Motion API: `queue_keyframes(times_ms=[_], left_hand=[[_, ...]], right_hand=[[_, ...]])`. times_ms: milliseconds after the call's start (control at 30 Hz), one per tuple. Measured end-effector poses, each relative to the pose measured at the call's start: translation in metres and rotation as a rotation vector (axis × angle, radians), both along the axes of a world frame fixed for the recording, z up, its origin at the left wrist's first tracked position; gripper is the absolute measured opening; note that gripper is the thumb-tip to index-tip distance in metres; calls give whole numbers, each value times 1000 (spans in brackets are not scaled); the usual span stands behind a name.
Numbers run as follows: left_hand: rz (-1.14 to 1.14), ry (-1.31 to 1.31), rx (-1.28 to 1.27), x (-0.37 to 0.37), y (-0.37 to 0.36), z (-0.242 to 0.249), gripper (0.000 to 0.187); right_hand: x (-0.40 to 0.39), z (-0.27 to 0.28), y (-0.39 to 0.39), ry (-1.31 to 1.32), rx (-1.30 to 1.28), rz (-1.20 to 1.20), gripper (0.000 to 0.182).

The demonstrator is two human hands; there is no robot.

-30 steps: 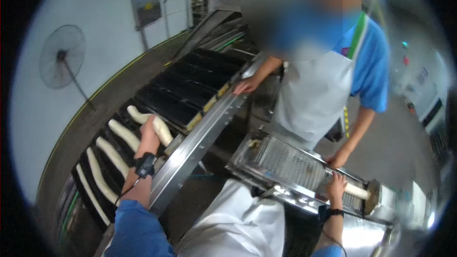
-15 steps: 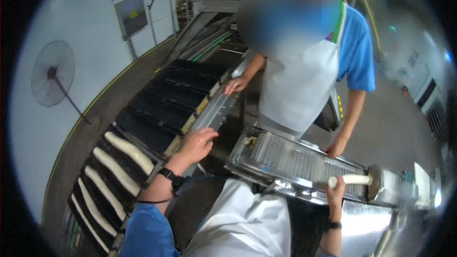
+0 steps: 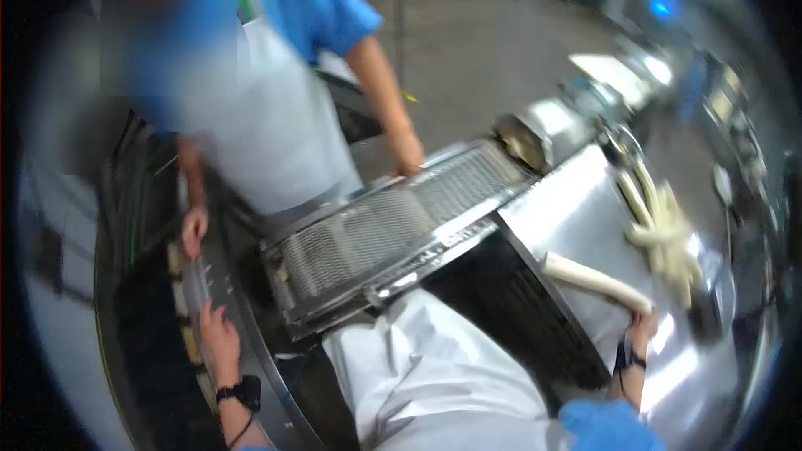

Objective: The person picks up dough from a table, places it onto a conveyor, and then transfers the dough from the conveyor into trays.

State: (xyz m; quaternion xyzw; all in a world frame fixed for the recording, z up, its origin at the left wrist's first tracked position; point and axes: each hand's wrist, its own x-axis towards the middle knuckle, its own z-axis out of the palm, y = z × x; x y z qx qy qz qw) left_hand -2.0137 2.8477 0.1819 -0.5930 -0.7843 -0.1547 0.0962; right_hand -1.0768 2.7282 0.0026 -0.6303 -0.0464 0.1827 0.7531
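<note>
My right hand [image 3: 642,330] is closed round the near end of a long pale dough roll [image 3: 595,279], over the steel table [image 3: 555,213] on the right. More dough rolls [image 3: 666,238] lie in a heap just beyond it. On the left, my left hand [image 3: 219,341] has its fingers apart and holds nothing. It is by the metal edge [image 3: 236,317] of the line of dark trays [image 3: 150,326]. Between my hands is a steel trough with a mesh belt [image 3: 376,230], which leads to a round metal outlet [image 3: 526,142].
Across the trough a co-worker in a white apron [image 3: 267,125] stands with one hand [image 3: 407,153] on its far rim and the other hand [image 3: 194,230] by the tray line. Blurred machinery [image 3: 597,100] extends behind the outlet.
The view has swung to the right, bringing the steel table and dough heap into sight. My right hand has gone from the mesh trough to the table. My left hand remains by the tray line.
</note>
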Motion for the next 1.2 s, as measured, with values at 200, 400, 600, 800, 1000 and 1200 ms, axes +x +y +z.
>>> queue_keyframes(times_ms=[200,400,600,800,1000,1200], left_hand=[[-1,15,28,-21,-6,-32,30],[26,7,32,-25,-5,-45,28],[31,31,43,-31,-6,-54,24],[12,32,74,-40,-8,-65,25],[43,-101,36,-7,-13,-41,20],[20,6,51,-37,-8,-68,20]], right_hand=[[17,-44,63,-427,-693,-281,71],[-99,63,171,-461,-831,-6,81],[-182,92,259,-790,-819,283,77],[-250,102,305,-1041,-662,579,71],[-268,112,267,-1571,-461,640,45],[-212,116,230,-1184,-373,598,29]])
